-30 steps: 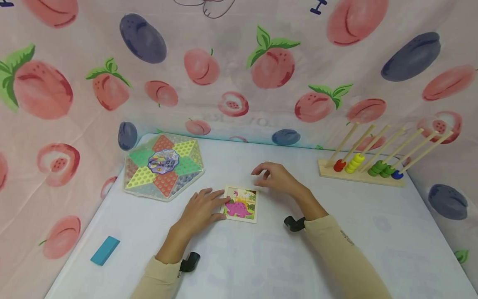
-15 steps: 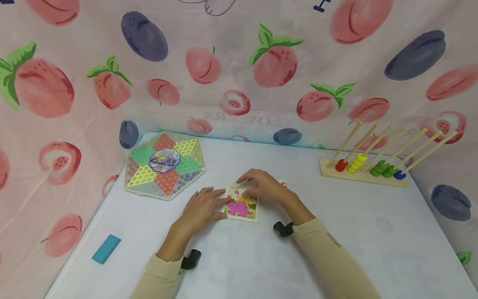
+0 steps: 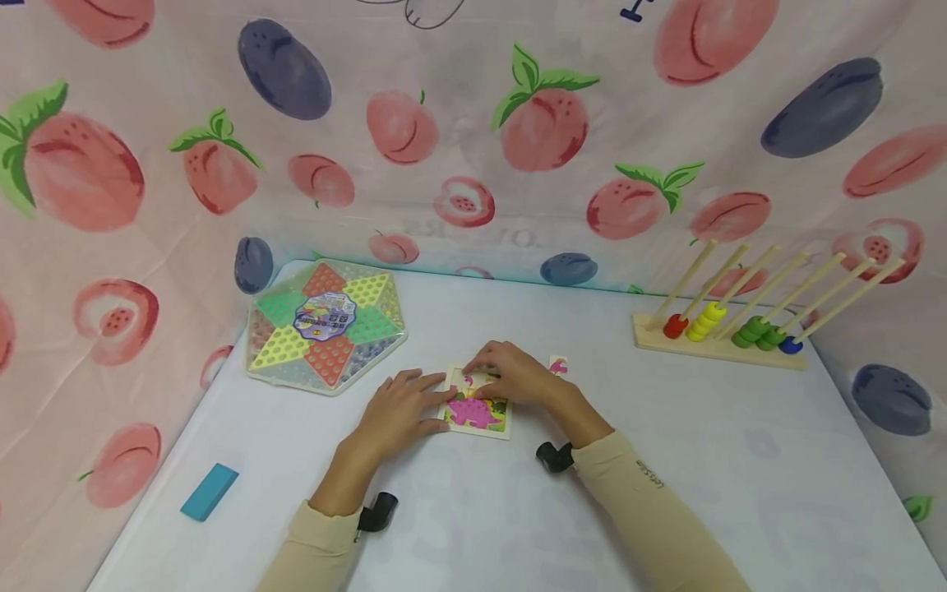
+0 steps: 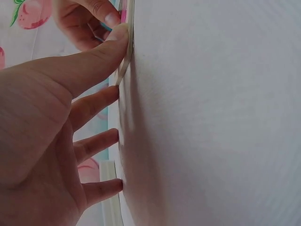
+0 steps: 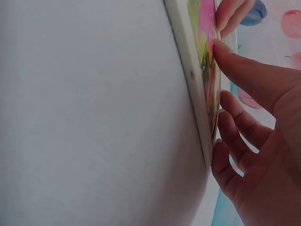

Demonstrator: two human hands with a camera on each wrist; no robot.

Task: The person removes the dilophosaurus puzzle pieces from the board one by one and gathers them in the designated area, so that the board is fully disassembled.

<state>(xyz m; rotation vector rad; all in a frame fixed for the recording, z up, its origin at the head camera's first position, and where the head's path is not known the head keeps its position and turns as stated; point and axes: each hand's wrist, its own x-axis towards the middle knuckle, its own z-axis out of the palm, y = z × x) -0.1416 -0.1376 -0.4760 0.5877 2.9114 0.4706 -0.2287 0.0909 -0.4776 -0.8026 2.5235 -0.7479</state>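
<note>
A small square jigsaw puzzle (image 3: 477, 416) with a pink dinosaur in a pale wooden frame lies on the table. My left hand (image 3: 399, 415) rests at its left side, fingers spread. In the left wrist view, the left thumb (image 4: 101, 56) touches the frame's edge and the other fingertips stand on the table. My right hand (image 3: 518, 376) reaches over the puzzle's upper part, thumb and bent fingertips on the pieces and hiding some of them. In the right wrist view, the right thumb (image 5: 249, 70) touches the picture surface. A loose puzzle piece (image 3: 558, 366) lies just beyond the right hand.
A hexagonal Chinese checkers board (image 3: 325, 329) in clear wrap lies at the back left. The wooden bead abacus (image 3: 718, 349) stands at the back right. A blue block (image 3: 210, 492) lies at the front left. A fruit-print curtain (image 3: 466, 148) hangs behind the table.
My right hand has moved left from the puzzle's right side onto its upper part, uncovering the loose piece. The left hand stays where it was at the frame.
</note>
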